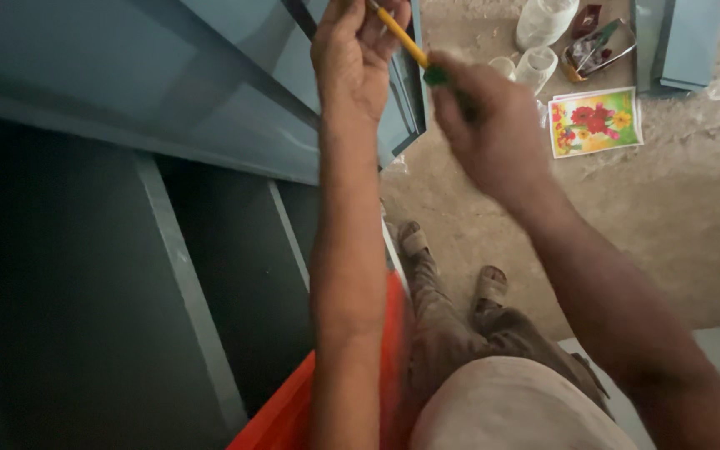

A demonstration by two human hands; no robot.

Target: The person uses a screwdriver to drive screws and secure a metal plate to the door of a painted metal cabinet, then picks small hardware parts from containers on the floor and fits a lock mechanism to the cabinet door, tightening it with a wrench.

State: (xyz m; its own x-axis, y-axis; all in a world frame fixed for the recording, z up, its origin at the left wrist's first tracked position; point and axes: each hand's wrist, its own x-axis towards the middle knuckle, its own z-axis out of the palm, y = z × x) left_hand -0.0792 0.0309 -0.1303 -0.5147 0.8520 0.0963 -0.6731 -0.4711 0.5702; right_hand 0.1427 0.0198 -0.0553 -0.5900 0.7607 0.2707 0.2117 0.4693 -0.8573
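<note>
Right hand (pixel 489 125) fisted on screwdriver (pixel 414 54)

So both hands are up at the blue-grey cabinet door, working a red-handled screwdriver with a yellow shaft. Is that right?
Not quite: the head view shows the screwdriver with a green handle, not red. Its yellow shaft runs from the right hand up to the left hand, both raised at the blue-grey cabinet door.

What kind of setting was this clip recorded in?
Probably a small metal-furniture workshop or a work site. The floor is bare, rough concrete, a grey-blue metal cabinet with open shelves fills the left side, and loose clutter lies on the ground beside more grey-blue panels.
</note>
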